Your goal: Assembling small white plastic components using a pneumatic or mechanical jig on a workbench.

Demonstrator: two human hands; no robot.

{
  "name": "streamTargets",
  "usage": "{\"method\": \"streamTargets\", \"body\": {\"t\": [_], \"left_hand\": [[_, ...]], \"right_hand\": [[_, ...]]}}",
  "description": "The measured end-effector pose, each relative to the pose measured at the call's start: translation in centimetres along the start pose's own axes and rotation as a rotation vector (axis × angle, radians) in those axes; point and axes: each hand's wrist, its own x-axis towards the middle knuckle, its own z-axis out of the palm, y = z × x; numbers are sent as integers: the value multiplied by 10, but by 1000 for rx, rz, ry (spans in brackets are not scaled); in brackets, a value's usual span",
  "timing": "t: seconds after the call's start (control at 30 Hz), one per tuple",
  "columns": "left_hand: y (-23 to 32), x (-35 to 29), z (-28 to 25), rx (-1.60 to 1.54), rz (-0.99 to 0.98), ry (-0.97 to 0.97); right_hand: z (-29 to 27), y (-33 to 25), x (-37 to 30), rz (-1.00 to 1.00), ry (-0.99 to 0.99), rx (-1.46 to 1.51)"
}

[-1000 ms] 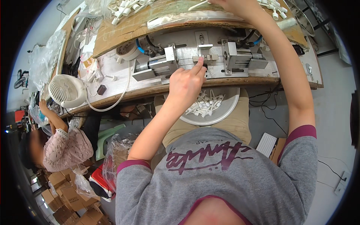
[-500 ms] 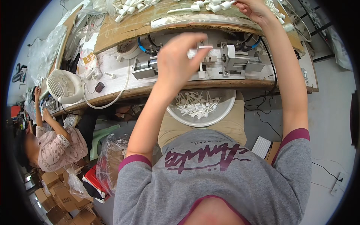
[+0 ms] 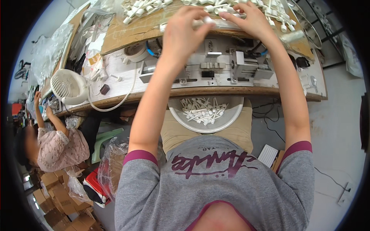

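My left hand (image 3: 184, 36), a little blurred, is closed on a white plastic stick with a wider end (image 3: 207, 19). It is above the front edge of the cardboard-covered shelf. To its right, my right hand (image 3: 252, 22) reaches over the shelf's edge. Its thumb and fingers are spread over loose white parts (image 3: 219, 8), and I see no part clearly gripped. Below my hands, a metal fixture (image 3: 212, 65) sits on the bench with no white part standing in it. A white mesh basket (image 3: 178, 115) on my lap contains many white stick parts (image 3: 204, 109).
Metal clamp blocks (image 3: 246, 63) with blue hoses flank the fixture. A small white fan (image 3: 68, 87), a tape roll (image 3: 137, 54) and a cable lie on the left. More white parts (image 3: 275, 13) lie at the right of the shelf. Another person (image 3: 61, 150) works at far left.
My left hand has moved up from the fixture to the shelf edge, and the white part there is gone from it. My right hand has shifted slightly down and its fingers have spread.
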Motion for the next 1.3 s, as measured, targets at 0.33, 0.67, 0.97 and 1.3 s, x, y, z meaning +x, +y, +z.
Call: {"method": "streamTargets", "body": {"t": [0.33,0.67,0.97,1.3], "left_hand": [[16,-146,16,237,79,-196],[3,-134,35,393,142,-389],[-3,-132,42,403,135,-400],[-5,-134,66,392,80,-379]], "right_hand": [[27,-2,0,-137,127,59],[15,6,-5,-203,83,86],[23,50,2,-172,124,197],[33,86,15,-146,21,192]]}}
